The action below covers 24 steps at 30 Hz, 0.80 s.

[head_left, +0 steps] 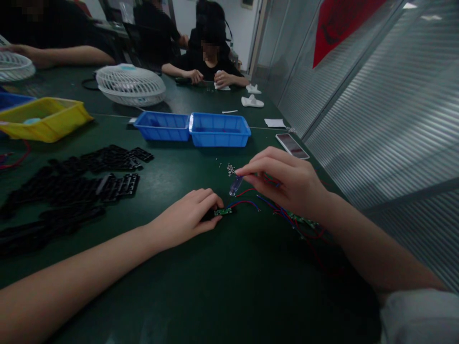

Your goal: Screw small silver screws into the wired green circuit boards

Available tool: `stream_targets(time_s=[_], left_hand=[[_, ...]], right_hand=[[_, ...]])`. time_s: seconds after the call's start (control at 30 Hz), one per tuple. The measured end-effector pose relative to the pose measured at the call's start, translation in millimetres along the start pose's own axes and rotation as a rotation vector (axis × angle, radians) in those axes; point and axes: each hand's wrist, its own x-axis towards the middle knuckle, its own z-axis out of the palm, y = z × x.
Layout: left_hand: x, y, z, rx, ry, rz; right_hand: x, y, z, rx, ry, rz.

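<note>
My left hand [190, 215] rests low on the table, its thumb and fingers closed around a small green circuit board [225, 211]. A dark part lies partly hidden under those fingers. Red and blue wires [247, 202] curve from the board to the right. My right hand [283, 177] pinches a short, see-through, purple-tinted piece [235, 185], which tilts down above the table; its kind is unclear. Just behind it lies a small heap of tiny screws [230, 168]. More wired circuit boards [303, 220] lie beneath my right wrist, partly covered.
Many black plastic parts [114, 186] spread over the left side. Two blue bins [220, 138], a yellow bin [53, 131] and a white fan cage [131, 86] stand farther back. A phone [292, 145] lies near the right edge. Other people work across the table.
</note>
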Motion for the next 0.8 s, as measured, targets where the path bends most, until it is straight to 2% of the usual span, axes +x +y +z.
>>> stream_targets(time_s=[0.37, 0.6, 0.8], left_hand=[[-1, -1, 1.4, 0.008, 0.025, 0.009], [0, 0, 0.3, 0.01, 0.02, 0.006], [0, -1, 1.2, -0.006, 0.035, 0.011]], right_hand=[[1, -1, -2, -0.03, -0.017, 0.054], [1, -1, 4, -0.235, -0.092, 0.144], [-1, 0, 9, -0.262, -0.188, 0.158]])
